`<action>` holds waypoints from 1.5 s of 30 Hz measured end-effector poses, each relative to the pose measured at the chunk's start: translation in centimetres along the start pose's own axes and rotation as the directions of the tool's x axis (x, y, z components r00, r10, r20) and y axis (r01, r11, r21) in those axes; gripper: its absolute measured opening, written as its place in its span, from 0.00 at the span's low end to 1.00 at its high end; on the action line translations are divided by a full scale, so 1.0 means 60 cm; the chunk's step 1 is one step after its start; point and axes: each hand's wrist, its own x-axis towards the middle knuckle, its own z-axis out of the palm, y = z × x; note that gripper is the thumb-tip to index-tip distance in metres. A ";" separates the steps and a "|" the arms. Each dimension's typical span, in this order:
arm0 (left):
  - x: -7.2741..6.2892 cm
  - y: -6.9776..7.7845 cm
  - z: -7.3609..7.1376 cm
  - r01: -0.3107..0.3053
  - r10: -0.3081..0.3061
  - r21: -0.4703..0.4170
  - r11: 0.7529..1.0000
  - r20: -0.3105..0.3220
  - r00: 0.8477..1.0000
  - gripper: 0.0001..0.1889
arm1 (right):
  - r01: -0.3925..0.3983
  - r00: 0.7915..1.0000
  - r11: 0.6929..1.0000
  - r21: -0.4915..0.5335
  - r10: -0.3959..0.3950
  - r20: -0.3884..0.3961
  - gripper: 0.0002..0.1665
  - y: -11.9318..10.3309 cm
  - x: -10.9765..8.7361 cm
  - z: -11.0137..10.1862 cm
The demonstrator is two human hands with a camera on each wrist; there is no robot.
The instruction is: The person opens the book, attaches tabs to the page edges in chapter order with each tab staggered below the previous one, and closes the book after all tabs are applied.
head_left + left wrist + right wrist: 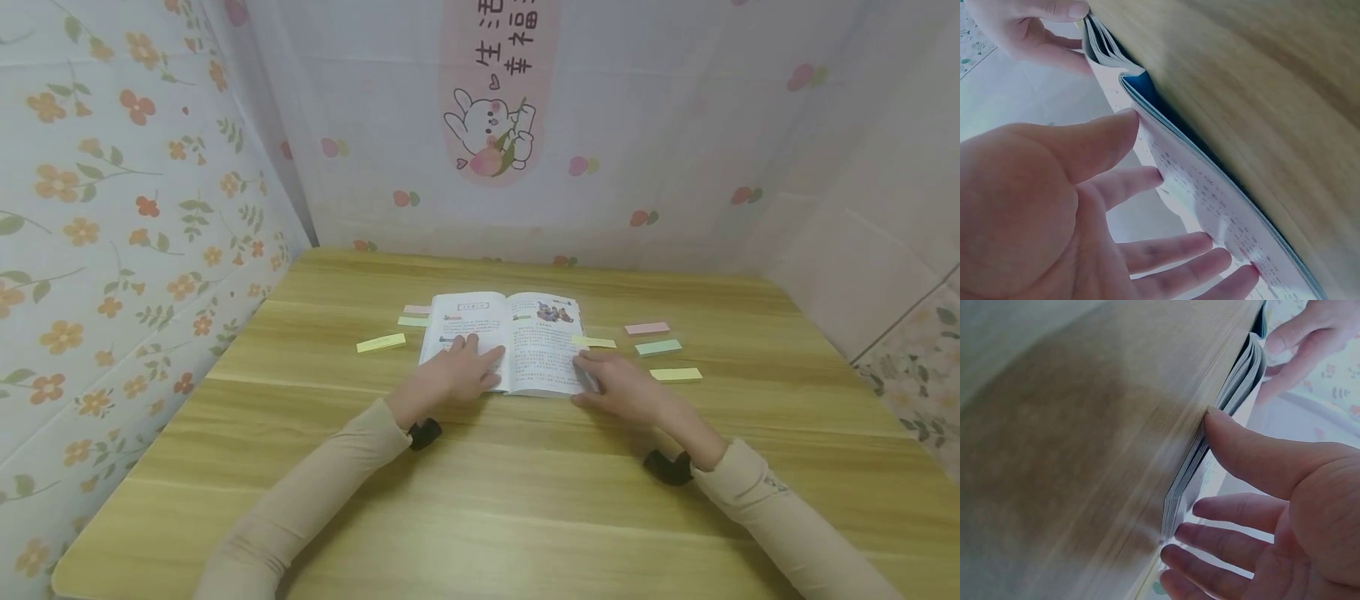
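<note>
An open book lies on the wooden table, with printed text on both pages and a colour picture at the upper right. My left hand rests on the lower left page with its fingers spread. In the left wrist view, that hand's thumb touches the page near the lower edge. At the book's lower right corner is my right hand, its fingers fairly straight along the page edge. Its thumb touches the bottom edge of the pages in the right wrist view. A yellow strip sticks out from the right page.
Right of the book lie a pink strip, a green strip and a yellow strip. Another yellow strip is on the left, near pink and green ones at the book's edge. Patterned curtains surround the table.
</note>
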 end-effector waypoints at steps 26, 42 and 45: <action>0.000 0.028 -0.004 -0.037 0.037 -0.016 0.999 -0.043 0.998 0.33 | 0.014 1.000 0.997 0.080 -0.016 0.019 0.17 -0.009 0.011 -0.003; -0.001 0.044 -0.001 -0.081 0.092 0.096 0.992 -0.118 0.989 0.24 | -0.064 0.998 0.986 0.157 0.066 -0.008 0.42 -0.002 0.009 -0.012; -0.004 0.045 -0.004 -0.089 0.099 0.099 0.991 -0.103 0.990 0.23 | -0.083 0.996 0.974 0.211 0.088 -0.013 0.38 -0.001 0.010 -0.018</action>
